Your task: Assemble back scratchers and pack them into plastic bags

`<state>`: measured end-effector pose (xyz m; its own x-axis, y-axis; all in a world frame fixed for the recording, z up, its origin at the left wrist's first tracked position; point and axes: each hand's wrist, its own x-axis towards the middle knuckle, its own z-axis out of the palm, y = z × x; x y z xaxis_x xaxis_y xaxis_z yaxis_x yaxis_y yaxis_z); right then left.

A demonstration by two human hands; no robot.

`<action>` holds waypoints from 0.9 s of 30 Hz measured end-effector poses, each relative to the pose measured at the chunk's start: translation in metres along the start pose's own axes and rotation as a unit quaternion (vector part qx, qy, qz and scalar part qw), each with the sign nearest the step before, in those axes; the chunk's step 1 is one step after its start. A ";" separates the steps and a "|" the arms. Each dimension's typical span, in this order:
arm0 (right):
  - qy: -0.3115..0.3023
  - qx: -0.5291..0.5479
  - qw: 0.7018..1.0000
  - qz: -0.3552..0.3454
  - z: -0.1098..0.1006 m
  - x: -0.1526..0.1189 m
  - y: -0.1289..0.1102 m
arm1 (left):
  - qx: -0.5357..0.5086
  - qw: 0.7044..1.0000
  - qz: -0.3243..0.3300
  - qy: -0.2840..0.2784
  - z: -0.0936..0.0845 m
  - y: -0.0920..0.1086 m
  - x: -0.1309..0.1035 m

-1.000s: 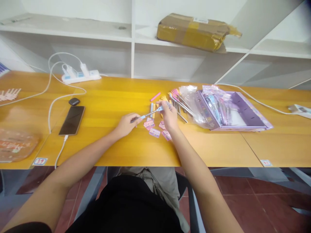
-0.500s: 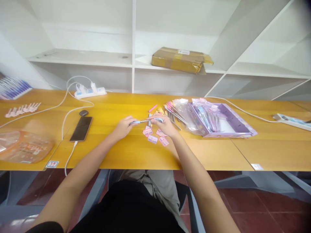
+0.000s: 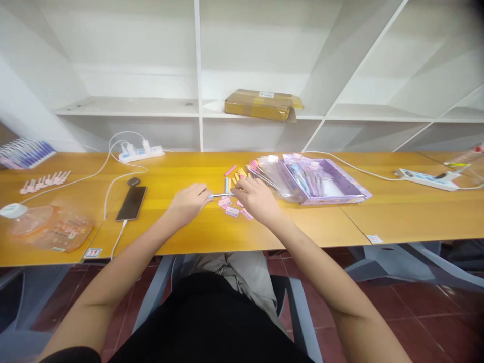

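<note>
A slim silver rod with light-blue ends (image 3: 222, 194) is held level between my two hands, just above the table. My left hand (image 3: 190, 202) is closed round its left end, and my right hand (image 3: 255, 197) grips the right end; the fingers cover most of both ends. Small pink and lilac printed cards (image 3: 232, 212) lie below the rod. Behind it are a light-blue tube (image 3: 227, 184), a pink tube (image 3: 230, 170) and several yellow pieces (image 3: 239, 175). Metal rods with pink hand-shaped ends (image 3: 254, 166) lie beyond my right hand, partly hidden.
A purple tray (image 3: 333, 200) with bagged items stands to the right, beside clear plastic bags (image 3: 278, 174). On the left are a charging phone (image 3: 131, 203), an orange bottle (image 3: 56, 229) lying down, and a power strip (image 3: 141, 154). A carton (image 3: 260, 105) sits on the shelf.
My hands have drawn closer round the rod, covering more of its blue ends, and it now looks level. The camera view has shifted a little to the right and upward.
</note>
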<state>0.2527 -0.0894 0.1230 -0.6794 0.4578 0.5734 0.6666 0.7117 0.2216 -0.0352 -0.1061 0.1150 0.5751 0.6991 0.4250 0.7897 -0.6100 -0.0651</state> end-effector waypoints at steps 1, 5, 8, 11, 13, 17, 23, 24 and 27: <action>0.002 -0.011 1.000 -0.004 -0.002 -0.002 -0.003 | 0.010 1.000 0.008 0.008 -0.002 0.002 -0.002; 0.006 -0.044 0.999 -0.008 -0.006 -0.010 -0.009 | 0.023 0.999 0.035 0.030 -0.009 0.004 -0.006; -0.001 -0.039 0.999 -0.003 -0.007 -0.017 -0.012 | 0.035 0.998 0.052 0.032 -0.012 0.002 -0.007; 0.009 -0.047 0.999 0.013 -0.009 -0.027 -0.007 | 0.058 0.996 0.050 0.038 -0.016 -0.005 -0.010; 0.024 -0.061 0.998 0.025 -0.013 -0.041 0.008 | 0.065 0.996 0.039 0.041 -0.022 -0.022 -0.017; 0.052 -0.092 0.990 0.090 -0.030 -0.104 0.070 | 0.073 0.996 -0.006 0.041 -0.042 -0.086 -0.052; 0.014 -0.084 0.982 0.169 -0.050 -0.214 0.145 | 0.056 0.998 -0.033 -0.003 -0.042 -0.145 -0.112; 0.008 -0.082 0.982 0.170 -0.050 -0.222 0.146 | 0.049 0.998 -0.033 -0.010 -0.038 -0.142 -0.115; 0.003 -0.078 0.983 0.169 -0.046 -0.231 0.139 | 0.028 0.999 -0.029 -0.017 -0.028 -0.127 -0.114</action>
<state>0.5166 -0.1209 0.0573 -0.4102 0.6501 0.6396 0.8927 0.4298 0.1356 -0.2070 -0.1194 0.1001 0.5344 0.7454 0.3984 0.8320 -0.5469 -0.0928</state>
